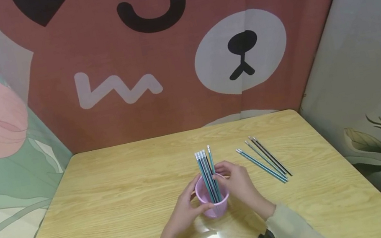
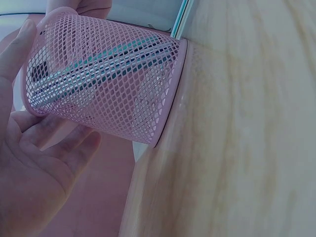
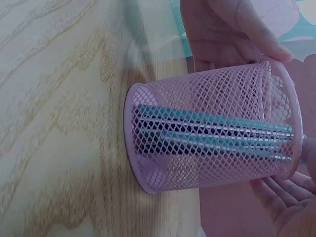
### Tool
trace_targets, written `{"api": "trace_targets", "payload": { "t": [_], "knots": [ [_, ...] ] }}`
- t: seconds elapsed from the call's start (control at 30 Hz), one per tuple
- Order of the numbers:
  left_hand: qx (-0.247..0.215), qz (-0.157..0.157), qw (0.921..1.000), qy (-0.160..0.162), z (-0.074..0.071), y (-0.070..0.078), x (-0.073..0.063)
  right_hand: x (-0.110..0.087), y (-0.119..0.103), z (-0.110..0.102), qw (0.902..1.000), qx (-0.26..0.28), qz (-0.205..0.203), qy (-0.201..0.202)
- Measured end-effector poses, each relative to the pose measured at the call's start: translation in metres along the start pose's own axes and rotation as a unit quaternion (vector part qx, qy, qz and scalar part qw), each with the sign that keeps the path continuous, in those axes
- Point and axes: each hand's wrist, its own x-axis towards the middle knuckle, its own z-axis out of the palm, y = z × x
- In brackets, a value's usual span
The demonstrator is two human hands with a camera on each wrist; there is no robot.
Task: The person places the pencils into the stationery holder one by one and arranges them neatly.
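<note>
A pink mesh pen cup (image 1: 216, 210) stands upright on the table, with several teal and dark striped pencils (image 1: 205, 173) leaning together inside it. One teal pencil (image 1: 210, 156) stands a little apart, on the right. My left hand (image 1: 183, 211) holds the cup's left side, its thumb at the near rim and its fingers round the far side. At the right rim, my right hand (image 1: 237, 181) grips the cup, its thumb over the opening beside the pencils and its fingers outside. Through the mesh (image 3: 217, 133) the pencils reach down to the cup's base.
To the right of the cup, several loose pencils, teal (image 1: 263, 165) and dark (image 1: 271, 155), lie slantwise on the wooden table (image 1: 111, 192). Printed curtains (image 1: 118, 123) hang behind the table and at both sides.
</note>
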Motion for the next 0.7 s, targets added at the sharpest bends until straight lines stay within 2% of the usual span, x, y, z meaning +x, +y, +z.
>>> {"api": "trace_targets", "payload": {
  "t": [0.17,0.37,0.7],
  "knots": [
    [0.004,0.000,1.0000,-0.001,0.000,0.000,0.000,0.004,0.004,-0.006,0.9997,0.002,0.002,0.022],
    [0.012,-0.002,0.9999,-0.003,0.000,-0.001,-0.001,0.016,0.014,-0.019,0.9982,-0.027,-0.023,0.049],
    [0.008,-0.006,1.0000,-0.002,0.000,0.000,-0.001,0.036,0.041,-0.046,0.9931,-0.098,0.004,0.065]
  ]
}}
